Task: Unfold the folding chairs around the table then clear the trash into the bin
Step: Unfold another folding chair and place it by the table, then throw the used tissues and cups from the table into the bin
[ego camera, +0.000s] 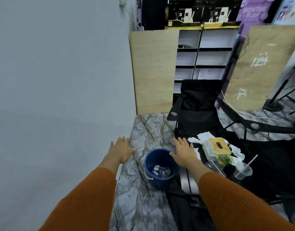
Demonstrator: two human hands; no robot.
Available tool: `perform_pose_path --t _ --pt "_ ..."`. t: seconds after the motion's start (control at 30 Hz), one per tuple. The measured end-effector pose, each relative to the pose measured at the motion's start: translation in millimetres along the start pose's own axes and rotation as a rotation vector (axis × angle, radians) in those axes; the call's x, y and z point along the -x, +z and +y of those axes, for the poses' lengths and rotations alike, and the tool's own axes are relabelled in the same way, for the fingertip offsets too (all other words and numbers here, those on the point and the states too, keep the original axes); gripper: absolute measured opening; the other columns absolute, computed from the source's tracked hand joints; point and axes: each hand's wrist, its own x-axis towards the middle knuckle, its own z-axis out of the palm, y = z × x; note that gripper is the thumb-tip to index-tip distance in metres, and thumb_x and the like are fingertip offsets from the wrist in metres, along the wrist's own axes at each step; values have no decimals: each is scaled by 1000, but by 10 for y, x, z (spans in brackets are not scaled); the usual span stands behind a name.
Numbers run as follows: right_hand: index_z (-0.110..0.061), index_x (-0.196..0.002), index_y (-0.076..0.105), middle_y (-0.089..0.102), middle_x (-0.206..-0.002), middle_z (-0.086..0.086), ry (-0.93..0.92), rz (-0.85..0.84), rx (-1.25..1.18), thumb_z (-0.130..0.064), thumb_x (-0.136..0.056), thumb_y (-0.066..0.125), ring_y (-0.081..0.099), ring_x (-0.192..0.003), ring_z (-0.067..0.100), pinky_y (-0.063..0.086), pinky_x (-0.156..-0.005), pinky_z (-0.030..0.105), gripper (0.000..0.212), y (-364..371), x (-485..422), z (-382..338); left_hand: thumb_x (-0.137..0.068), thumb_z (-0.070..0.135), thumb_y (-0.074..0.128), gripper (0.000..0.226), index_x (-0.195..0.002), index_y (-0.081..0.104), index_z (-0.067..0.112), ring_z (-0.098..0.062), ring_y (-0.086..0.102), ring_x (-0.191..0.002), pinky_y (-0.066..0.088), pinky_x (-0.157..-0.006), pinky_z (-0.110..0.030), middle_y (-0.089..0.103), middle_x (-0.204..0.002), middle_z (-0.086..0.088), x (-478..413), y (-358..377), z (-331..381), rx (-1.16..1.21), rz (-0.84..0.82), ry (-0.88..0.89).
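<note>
A blue bucket bin (160, 179) stands on the marble floor with scraps of trash inside. My left hand (121, 150) hovers flat and empty to its left, near the wall. My right hand (183, 151) hovers flat and empty over the bin's right rim. Right of the bin a low black table (190, 180) carries crumpled white tissues (201, 137), a tissue box (217, 146), a small green plant (224, 158), a tipped clear cup (213, 166) and a clear cup with a straw (243, 170). One black folding chair (196, 105) stands unfolded behind the table. Another chair's armrest (253, 125) shows at the right.
A grey wall (60, 97) runs close along the left. A plywood board (154, 70) leans in the far corner beside white shelves (203, 57). A second board (260, 67) leans at the right. Black fabric (185, 209) lies on the floor below the table.
</note>
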Motion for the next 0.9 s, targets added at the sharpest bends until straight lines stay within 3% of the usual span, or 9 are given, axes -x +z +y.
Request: perform_pose_path --t 0.3,0.57,0.77,0.9 --pt "-19 -153 6 5 -162 5 174 38 -20 -42 -97 41 -1 -149 26 11 -119 51 70 -212 -939 176 -98 52 34 72 -153 9 14 -24 4 -150 3 -121 -49 8 -162 -9 -1528 -383 64 -65 -33 165" --pt "-17 -150 15 18 -159 7 501 144 -139 -40 -97 44 9 -148 29 17 -118 49 65 -209 -1231 483 -96 50 42 71 -151 19 13 -29 17 -148 18 -119 -48 18 -160 -12 -2818 -617 719 -123 -45 467" --pt "-14 -147 23 26 -155 9 748 173 -261 -36 -94 50 20 -144 30 23 -116 49 64 170 -994 704 -97 48 42 71 -152 17 12 -30 11 -149 17 -119 -49 15 -161 -13 -3142 -252 1477 -194 -112 758" --pt "-14 -145 29 35 -150 9 853 169 -352 -38 -92 54 28 -140 30 30 -113 47 63 504 -884 865 -97 46 43 70 -152 18 12 -28 6 -150 13 -120 -51 12 -161 -11 -3134 223 1880 -226 -206 849"
